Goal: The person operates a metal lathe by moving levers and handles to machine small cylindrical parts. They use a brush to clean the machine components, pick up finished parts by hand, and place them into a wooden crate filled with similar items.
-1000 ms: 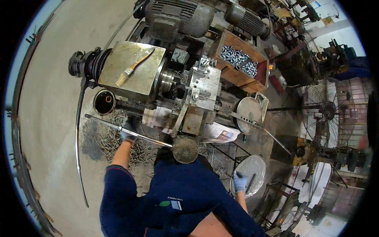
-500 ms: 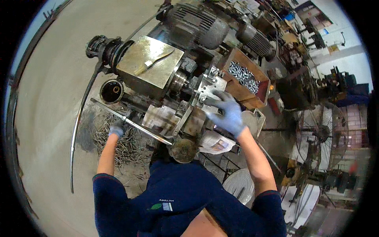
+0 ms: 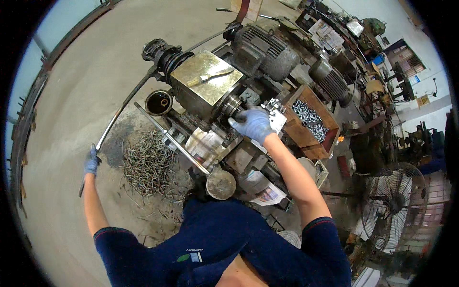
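My left hand (image 3: 92,161), in a blue-grey glove, is closed around the long metal lever (image 3: 114,117) that runs down from the left side of the machine. My gloved right hand (image 3: 254,124) is at the machine's round metal chuck (image 3: 231,105), its thumb and fingers drawn together; whatever lies between them is hidden. Beside that hand is a bright metal fixture block (image 3: 277,119). A brush (image 3: 210,78) lies on the flat top of the metal housing (image 3: 191,71). A second, shiny bar (image 3: 189,155) slants across the machine's near left side.
A wooden crate (image 3: 313,149) of small metal parts (image 3: 310,119) stands right of the fixture. Tangled metal rods or shavings (image 3: 148,160) cover floor at left. Nearby are an oily cup (image 3: 158,103), newspaper (image 3: 204,142), a round plate (image 3: 221,184), a motor (image 3: 282,62) and a fan (image 3: 396,203).
My left hand has gone from the shiny bar out to the long lever and grasped it. My right hand has moved left from the fixture to the chuck, its fingers closing. The view has shifted.
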### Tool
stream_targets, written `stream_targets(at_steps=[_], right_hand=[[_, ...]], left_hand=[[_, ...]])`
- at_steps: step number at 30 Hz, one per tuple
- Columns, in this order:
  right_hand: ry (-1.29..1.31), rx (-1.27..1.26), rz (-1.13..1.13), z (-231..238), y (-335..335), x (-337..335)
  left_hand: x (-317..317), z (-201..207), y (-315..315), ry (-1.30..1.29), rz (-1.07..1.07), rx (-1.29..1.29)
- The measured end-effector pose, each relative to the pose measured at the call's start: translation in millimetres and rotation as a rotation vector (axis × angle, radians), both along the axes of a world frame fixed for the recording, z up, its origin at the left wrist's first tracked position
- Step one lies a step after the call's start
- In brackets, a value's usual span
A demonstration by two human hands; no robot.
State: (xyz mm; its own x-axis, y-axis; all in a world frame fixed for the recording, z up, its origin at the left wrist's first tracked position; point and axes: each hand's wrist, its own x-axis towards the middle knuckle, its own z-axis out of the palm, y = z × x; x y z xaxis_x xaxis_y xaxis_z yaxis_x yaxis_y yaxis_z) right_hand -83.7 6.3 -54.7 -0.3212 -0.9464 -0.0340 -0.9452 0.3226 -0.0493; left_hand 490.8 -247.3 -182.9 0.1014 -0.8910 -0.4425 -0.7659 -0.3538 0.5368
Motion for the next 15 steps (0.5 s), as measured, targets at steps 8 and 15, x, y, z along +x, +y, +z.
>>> stream_targets(at_steps=[8,15], right_hand=[[-0.085,0.225,0.035,7.0,-26.4,3.4],[-0.079,0.226,0.006,10.3,-14.5,-4.9]], left_hand=[[-36.1,-3.0,59.5,-0.256,-0.036,-0.427],[-88.1,2.8,143.5,-0.12,0.02,-0.375]])
